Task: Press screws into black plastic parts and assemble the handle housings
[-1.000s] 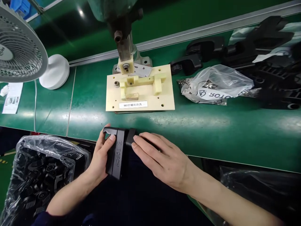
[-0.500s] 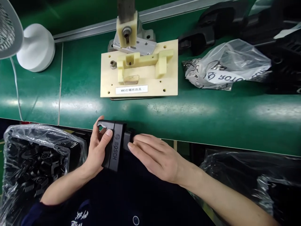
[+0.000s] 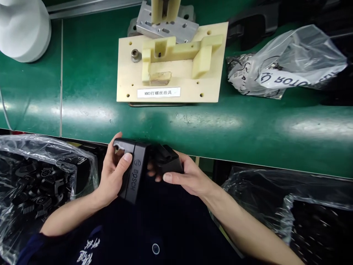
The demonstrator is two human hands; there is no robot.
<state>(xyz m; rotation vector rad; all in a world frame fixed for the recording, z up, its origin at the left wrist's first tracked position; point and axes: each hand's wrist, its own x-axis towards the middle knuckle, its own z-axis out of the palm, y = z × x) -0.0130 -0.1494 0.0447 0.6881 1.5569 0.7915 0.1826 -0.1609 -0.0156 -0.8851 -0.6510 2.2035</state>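
Near the bench's front edge, my left hand (image 3: 114, 175) grips a black plastic housing (image 3: 135, 171) marked BOSCH, with the thumb across its face. The housing has a hooked cutout at its upper left. In my right hand (image 3: 190, 175) is a smaller black plastic part (image 3: 168, 162), pinched between the thumb and the curled fingers beneath. This part sits just right of the housing; whether the two touch is hard to make out in the dark gap. Beyond them stands a cream screw fixture (image 3: 200, 86) with a printed label and raised yellow blocks.
A metal bracket (image 3: 168, 27) rises behind the fixture. Right of it lies a clear plastic bag (image 3: 298, 59) of small metal pieces. A white lamp base (image 3: 26, 33) stands at left. Plastic-lined bins flank me: the left bin (image 3: 41, 184) and the right bin (image 3: 317, 213), both with black parts.
My right hand has turned and now shows the smaller black part more fully, tilted beside the housing. My left hand keeps its hold. The view has shifted, bringing the fixture closer.
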